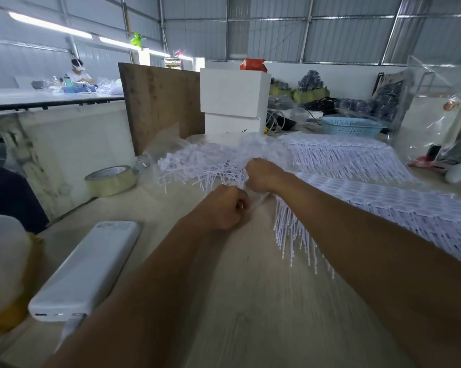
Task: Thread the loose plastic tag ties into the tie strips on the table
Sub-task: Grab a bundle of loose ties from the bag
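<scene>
A heap of loose white plastic tag ties [197, 166] lies on clear plastic wrap at the table's middle. Rows of white tie strips [399, 205] with hanging tails spread across the right side, with a further batch of strips [341, 152] behind. My left hand [224, 208] is curled into a fist and pinches a few thin ties at the near edge of the heap. My right hand [261, 173] reaches just beyond it, fingers curled into the ties where the heap meets the strips. What its fingers hold is hidden.
A white power bank [91, 269] lies at the near left. A roll of tape [112, 179] sits left of the heap. White boxes [234, 102], a brown board [160, 102] and a blue basket [351, 126] stand behind. A person sits at a far table.
</scene>
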Demonstrator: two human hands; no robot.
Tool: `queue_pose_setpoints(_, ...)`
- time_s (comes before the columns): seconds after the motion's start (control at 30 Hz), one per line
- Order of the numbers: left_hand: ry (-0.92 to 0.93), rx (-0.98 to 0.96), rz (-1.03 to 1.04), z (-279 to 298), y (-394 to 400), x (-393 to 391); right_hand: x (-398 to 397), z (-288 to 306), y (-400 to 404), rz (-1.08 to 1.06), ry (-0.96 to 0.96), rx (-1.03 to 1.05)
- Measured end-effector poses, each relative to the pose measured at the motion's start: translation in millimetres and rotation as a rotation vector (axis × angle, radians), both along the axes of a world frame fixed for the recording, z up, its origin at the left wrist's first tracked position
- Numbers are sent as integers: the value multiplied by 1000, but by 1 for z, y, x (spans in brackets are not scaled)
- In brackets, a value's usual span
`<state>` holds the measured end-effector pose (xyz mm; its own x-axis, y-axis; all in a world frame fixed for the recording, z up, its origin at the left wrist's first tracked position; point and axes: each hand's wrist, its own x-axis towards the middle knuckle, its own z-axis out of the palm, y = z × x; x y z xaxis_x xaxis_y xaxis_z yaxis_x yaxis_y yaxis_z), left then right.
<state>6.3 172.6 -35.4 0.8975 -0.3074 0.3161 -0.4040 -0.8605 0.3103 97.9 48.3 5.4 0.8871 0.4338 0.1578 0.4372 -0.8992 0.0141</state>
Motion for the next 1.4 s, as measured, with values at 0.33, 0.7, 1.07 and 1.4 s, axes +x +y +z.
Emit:
queue_pose_setpoints(0.33, 76, 39, -92, 8, -16, -8, 15, 5, 9, -26, 20, 7)
queue_pose_setpoints(0.7, -90, 99, -57, -1, -16, -12, -67, 28, -9, 179, -51, -6)
queue_pose_setpoints(1.07, -313, -125, -93, 3, -57, -22, -154, -22, -226, 94, -138, 371)
queue_pose_setpoints(1.4, -95, 31, 218, -16, -90, -7, -144, -48, -318, -227, -353, 348)
